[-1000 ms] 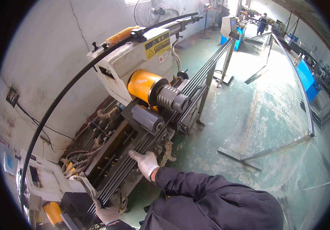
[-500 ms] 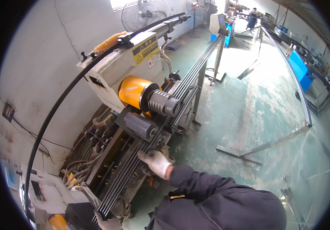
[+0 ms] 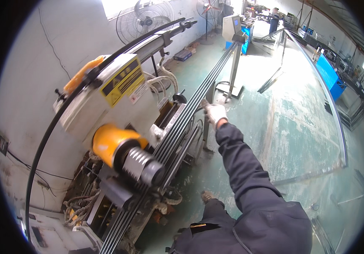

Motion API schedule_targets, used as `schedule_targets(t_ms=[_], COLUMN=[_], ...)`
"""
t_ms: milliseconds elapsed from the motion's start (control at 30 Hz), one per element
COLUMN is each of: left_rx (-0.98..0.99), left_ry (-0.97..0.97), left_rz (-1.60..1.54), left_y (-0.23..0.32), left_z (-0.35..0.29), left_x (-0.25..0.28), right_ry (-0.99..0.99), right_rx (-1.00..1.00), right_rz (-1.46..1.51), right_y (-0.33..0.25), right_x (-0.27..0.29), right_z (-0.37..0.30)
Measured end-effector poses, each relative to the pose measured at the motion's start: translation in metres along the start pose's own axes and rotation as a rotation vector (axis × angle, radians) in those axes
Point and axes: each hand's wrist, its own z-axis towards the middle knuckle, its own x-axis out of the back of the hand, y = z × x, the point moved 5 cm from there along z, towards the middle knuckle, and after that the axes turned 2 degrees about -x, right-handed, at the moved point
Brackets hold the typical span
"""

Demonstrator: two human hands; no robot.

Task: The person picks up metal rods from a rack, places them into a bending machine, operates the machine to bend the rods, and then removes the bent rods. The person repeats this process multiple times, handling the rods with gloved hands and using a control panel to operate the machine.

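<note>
Several long, thin metal bars (image 3: pixel 189 111) lie side by side. They run from the lower left, under the machine's head, to the far stand. My right hand (image 3: pixel 215 113), in a white glove with dark fingertips, is stretched forward along them. Its fingers are together and closed at the bars' right edge, beyond the machine; the fingertips are partly hidden. My left hand is not in view. Above the bars is the machine's orange cylinder (image 3: pixel 113 144) with a dark ribbed spindle (image 3: pixel 142 165); this area is blurred.
The white machine housing (image 3: pixel 99 106) carries a yellow warning plate, with a black hose (image 3: pixel 48 146) arching past it. A metal stand (image 3: pixel 233 70) supports the bars' far end. Right of it, a long metal frame (image 3: pixel 320 76) stands on the green floor. Fans stand by the wall.
My right hand has moved from the bars before the machine head to farther along them, beyond it. My left hand has left the view. The view has shifted, so the machine appears farther left.
</note>
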Motion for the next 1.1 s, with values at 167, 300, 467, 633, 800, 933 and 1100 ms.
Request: schedule_targets(t_ms=[167, 300, 467, 633, 800, 933, 1100], left_rx=[0.050, 0.083, 0.094, 0.109, 0.115, 0.132, 0.153], left_ry=[0.022, 0.042, 0.051, 0.063, 0.066, 0.069, 0.072], left_rz=[0.014, 0.003, 0.003, 0.002, 0.008, 0.002, -0.011], left_y=[-0.028, -0.039, -0.048, -0.054, -0.059, -0.066, -0.076], left_z=[-0.023, -0.035, -0.041, -0.045, -0.047, -0.048, -0.050], left_x=[-0.093, -0.135, -0.163, -0.173, -0.180, -0.182, -0.183], right_ry=[-0.115, -0.073, -0.086, -0.109, -0.164, -0.173, -0.015], right_rx=[-0.132, -0.119, -0.155, -0.113, -0.092, -0.106, -0.052], right_rz=[0.397, 0.455, 0.520, 0.561, 0.613, 0.681, 0.366], right_y=[-0.012, -0.027, -0.037, -0.034, -0.037, -0.038, -0.027], right_x=[-0.055, -0.057, -0.041, -0.033, -0.025, -0.022, -0.024], right_z=[0.073, 0.070, 0.073, 0.105, 0.144, 0.165, 0.135])
